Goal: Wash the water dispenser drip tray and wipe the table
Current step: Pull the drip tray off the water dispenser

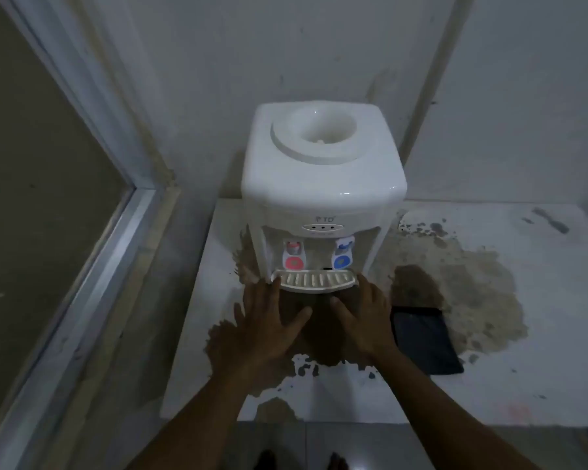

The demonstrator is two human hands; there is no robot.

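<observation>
A white tabletop water dispenser point(323, 171) stands at the back of a white table point(540, 368), with a red tap on the left and a blue tap on the right. Its cream slotted drip tray point(314, 280) sits in place under the taps. My left hand point(269, 320) is spread flat, fingertips touching the tray's left end. My right hand point(364, 317) is spread the same way, fingertips at the tray's right end. Neither hand has closed on anything. Brown wet stains point(472, 286) cover the table around and in front of the dispenser.
A dark phone point(425, 340) lies flat on the table just right of my right hand. A wall stands close behind the dispenser. A metal-framed panel point(82, 266) runs along the left. The table's front edge is near my forearms, with tiled floor below.
</observation>
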